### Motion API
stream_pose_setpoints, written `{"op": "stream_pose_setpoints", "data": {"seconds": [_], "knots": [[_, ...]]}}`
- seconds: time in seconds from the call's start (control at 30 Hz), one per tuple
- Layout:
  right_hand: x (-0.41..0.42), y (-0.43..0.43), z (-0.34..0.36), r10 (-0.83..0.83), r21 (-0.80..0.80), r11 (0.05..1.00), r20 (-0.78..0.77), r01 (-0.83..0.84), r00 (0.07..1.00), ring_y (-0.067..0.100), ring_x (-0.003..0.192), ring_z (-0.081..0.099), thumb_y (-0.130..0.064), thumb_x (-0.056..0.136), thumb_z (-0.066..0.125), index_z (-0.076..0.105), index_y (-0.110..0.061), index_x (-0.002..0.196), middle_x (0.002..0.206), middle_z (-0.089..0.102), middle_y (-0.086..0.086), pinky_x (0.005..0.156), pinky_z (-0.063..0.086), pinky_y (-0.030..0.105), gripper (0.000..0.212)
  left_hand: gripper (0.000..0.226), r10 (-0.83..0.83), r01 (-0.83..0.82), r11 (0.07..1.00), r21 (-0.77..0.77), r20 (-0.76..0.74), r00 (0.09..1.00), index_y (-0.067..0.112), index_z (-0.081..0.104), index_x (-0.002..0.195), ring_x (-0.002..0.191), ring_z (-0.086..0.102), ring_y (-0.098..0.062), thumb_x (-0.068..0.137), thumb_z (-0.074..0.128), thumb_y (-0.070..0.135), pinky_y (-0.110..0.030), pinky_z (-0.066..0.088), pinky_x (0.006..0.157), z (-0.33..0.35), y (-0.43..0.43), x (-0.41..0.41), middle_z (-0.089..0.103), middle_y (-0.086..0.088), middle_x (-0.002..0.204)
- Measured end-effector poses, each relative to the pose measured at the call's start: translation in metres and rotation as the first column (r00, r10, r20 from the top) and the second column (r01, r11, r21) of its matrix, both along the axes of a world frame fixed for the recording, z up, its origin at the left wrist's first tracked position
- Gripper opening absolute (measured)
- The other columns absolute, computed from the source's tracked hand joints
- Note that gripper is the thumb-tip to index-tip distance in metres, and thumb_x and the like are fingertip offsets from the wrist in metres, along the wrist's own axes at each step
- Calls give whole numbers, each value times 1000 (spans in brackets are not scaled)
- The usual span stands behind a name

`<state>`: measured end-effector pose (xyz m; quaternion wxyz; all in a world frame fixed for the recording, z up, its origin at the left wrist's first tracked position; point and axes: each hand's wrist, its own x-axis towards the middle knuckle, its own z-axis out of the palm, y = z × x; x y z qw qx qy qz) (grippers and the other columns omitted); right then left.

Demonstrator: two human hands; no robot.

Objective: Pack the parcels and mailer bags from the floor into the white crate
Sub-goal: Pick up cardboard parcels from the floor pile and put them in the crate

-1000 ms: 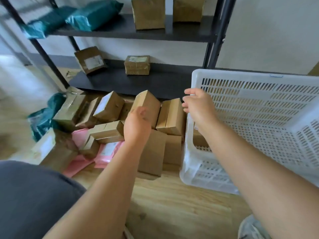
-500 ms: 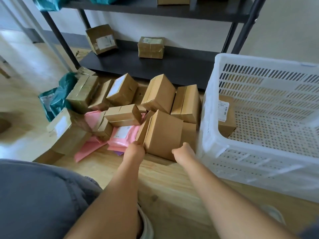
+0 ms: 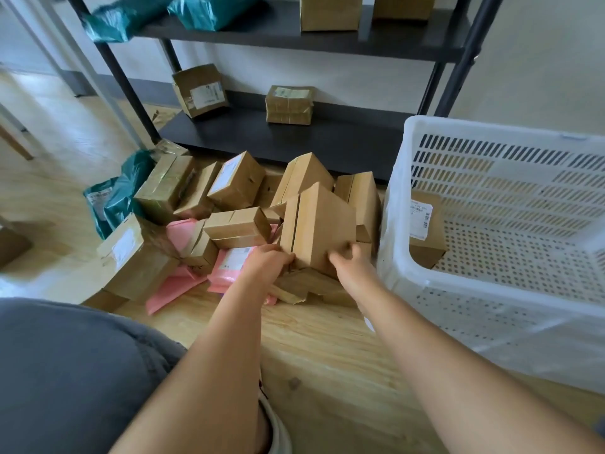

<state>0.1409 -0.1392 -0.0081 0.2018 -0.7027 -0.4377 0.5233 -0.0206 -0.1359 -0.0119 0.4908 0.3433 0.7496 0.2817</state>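
A large plain cardboard parcel (image 3: 319, 226) stands tilted at the front of a heap of brown parcels (image 3: 235, 183) on the wooden floor. My left hand (image 3: 266, 262) grips its lower left corner and my right hand (image 3: 348, 260) grips its lower right edge. Pink mailer bags (image 3: 229, 267) lie under the heap, and a green mailer bag (image 3: 113, 199) lies at its left. The white crate (image 3: 491, 257) stands to the right, with one labelled parcel (image 3: 424, 227) inside at its left wall.
A black metal shelf rack (image 3: 294, 139) stands behind the heap, with parcels (image 3: 289, 104) on its lower shelf and green bags (image 3: 209, 9) and boxes above. A flattened brown packet (image 3: 299, 285) lies under the held parcel. My knee in grey cloth (image 3: 65, 371) fills the lower left.
Both hands came down from the pile's top and the crate's rim to the front parcel, closed on its lower corners, and it now sits lifted and tilted. The camera view shifted.
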Motion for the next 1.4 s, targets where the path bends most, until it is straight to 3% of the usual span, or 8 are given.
{"op": "stream_pose_setpoints", "data": {"seconds": [0.23, 0.4, 0.53, 0.73, 0.93, 1.1, 1.27, 1.4], "knots": [[-3, 15, 58, 25, 82, 997, -159, -12, 987, 26, 126, 47, -79, 73, 55, 33, -28, 144, 139, 48, 0, 107, 38, 43, 90, 44, 130, -155, 963, 223, 119, 984, 19, 54, 133, 98, 61, -14, 91, 64, 29, -33, 55, 87, 64, 14, 11, 61, 0, 110], [13, 26, 91, 86, 120, 992, -315, -50, 945, 24, 110, 60, -86, 53, 63, 52, -33, 125, 115, 66, 3, 102, 45, 48, 91, 20, 226, -265, 934, 238, 178, 958, 22, 60, 111, 73, 51, -8, 103, 42, 17, -17, 41, 54, 83, 17, 7, 58, 3, 91], [27, 23, 111, 114, 97, 992, -510, -75, 852, 30, 112, 61, -64, 80, 61, 55, -28, 111, 114, 67, 13, 103, 45, 48, 49, 23, 112, -136, 982, 129, 181, 977, 9, 64, 104, 78, 56, -16, 98, 49, 25, -40, 50, 91, 73, 14, 5, 58, 0, 84], [31, 25, 106, 32, 182, 983, -297, 24, 954, 24, 111, 59, -49, 93, 51, 62, -25, 112, 111, 66, 3, 101, 46, 46, 33, 27, 242, -259, 963, 77, 182, 953, 6, 60, 80, 79, 61, -23, 94, 54, 28, -39, 55, 87, 76, 17, 6, 60, -7, 74], [42, 28, 111, 74, 437, 899, -63, -39, 995, 11, 94, 58, -21, 101, 47, 44, -36, 140, 121, 55, -5, 63, 47, 16, 42, 26, 230, -267, 935, 235, 173, 958, 19, 63, 118, 84, 60, -13, 96, 57, 32, -25, 51, 71, 106, 7, 17, 63, 1, 96], [53, 37, 117, 3, 401, 915, -86, 32, 996, 14, 98, 63, -43, 99, 46, 51, -32, 134, 113, 64, -5, 84, 54, 31, 36, 31, 163, -193, 902, 387, 109, 981, 22, 60, 123, 80, 55, -7, 94, 59, 34, -17, 41, 58, 122, 12, 35, 58, 11, 92], [84, 42, 123, 43, 359, 933, -70, -15, 997, 17, 103, 62, -90, 65, 44, 54, -38, 128, 115, 66, -11, 94, 47, 39, 83, 36, 60, -62, 872, 486, 20, 998, 24, 58, 127, 88, 57, -6, 93, 62, 33, -16, 45, 65, 130, 18, 71, 64, 7, 108], [127, 50, 127, -26, 395, 916, -122, 72, 992, 17, 105, 64, -70, 70, 66, 61, -37, 122, 109, 71, -14, 99, 49, 44, 62, 35, -82, 102, 830, 549, -61, 995, 24, 57, 132, 92, 57, -6, 97, 54, 23, -19, 46, 75, 131, 24, 110, 62, 10, 106]]}}
